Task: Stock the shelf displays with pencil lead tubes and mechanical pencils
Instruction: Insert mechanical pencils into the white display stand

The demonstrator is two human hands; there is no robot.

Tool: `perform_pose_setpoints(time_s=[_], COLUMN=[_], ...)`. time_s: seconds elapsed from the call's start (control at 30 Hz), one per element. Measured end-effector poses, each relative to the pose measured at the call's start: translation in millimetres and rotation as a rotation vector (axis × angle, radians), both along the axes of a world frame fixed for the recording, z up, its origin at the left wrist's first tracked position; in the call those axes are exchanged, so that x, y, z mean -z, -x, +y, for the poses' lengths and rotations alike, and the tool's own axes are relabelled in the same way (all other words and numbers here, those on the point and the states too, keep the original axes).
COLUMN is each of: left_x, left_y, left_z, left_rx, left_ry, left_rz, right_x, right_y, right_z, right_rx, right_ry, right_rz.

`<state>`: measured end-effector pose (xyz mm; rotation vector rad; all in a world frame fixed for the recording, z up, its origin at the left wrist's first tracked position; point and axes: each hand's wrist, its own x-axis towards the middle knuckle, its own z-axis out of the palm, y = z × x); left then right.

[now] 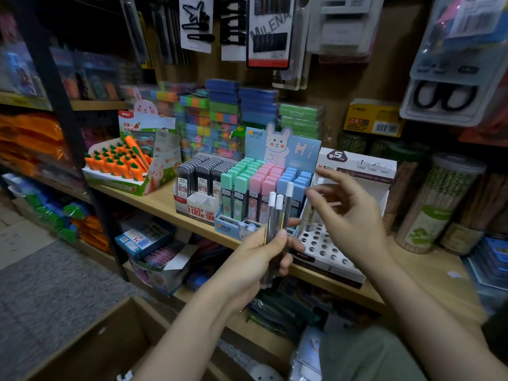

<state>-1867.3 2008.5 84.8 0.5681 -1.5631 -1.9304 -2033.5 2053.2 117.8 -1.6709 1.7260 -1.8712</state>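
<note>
Our left grip (264, 251) closes around a bunch of white-capped mechanical pencils (277, 215), held upright before the shelf (162, 202). Our right grip (346, 215) hovers open above the white holed display (327, 248), holding nothing. Behind stand pastel lead tubes (255, 185) in their rabbit box (283, 149).

So there was a little bunch of mechanical pencils (276, 215), dark see-through barrels with white caps, standing upright with caps up, just in front of the shelf (170, 207). On that shelf the white display tray with round holes (324, 247) sat tilted, one pencil already stuck in a back hole. Next to it, pastel lead tubes (261, 185) in green, pink and blue rows.
</note>
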Motion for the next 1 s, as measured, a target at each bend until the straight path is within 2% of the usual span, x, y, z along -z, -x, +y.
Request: perform_pose_setpoints(time_s=[0.13,0.23,0.33,0.43,0.47,0.6,0.73,1.0], left_x=[-2.3,-1.2,2.5,10.4,12.9,24.3,27.6,32.4], left_y=[3.2,6.2,5.0,-1.4,-4.2,-7.0,-3.3,-2.3], left_z=[1.6,1.2,-2.2,-12.3,-14.2,-15.9,-13.8,-9.9], left_rx=[0.007,-0.026,-0.076,-0.283,-0.311,-0.292,-0.233,-0.256], left_ry=[0.107,0.107,0.022,0.162,0.191,0.111,0.009,0.113], left_rz=[-0.082,-0.074,0.012,-0.035,-0.040,-0.066,0.000,-0.081], right_x=[-2.0,-2.5,-5.1,-7.8,-7.5,-3.0,-0.2,4.8], right_y=[-8.9,-9.5,1.1,21.0,26.0,33.6,34.1,24.1], right_z=[-0.9,0.0,3.4,10.5,12.3,13.4,9.1,-1.4], right_rx=[-0.194,-0.241,-0.198,-0.058,-0.014,0.064,0.072,0.062], right_ry=[-0.043,-0.012,0.033,0.189,0.232,0.268,0.259,0.170], right_rz=[-0.126,-0.149,-0.185,-0.209,-0.191,-0.069,-0.037,0.068])
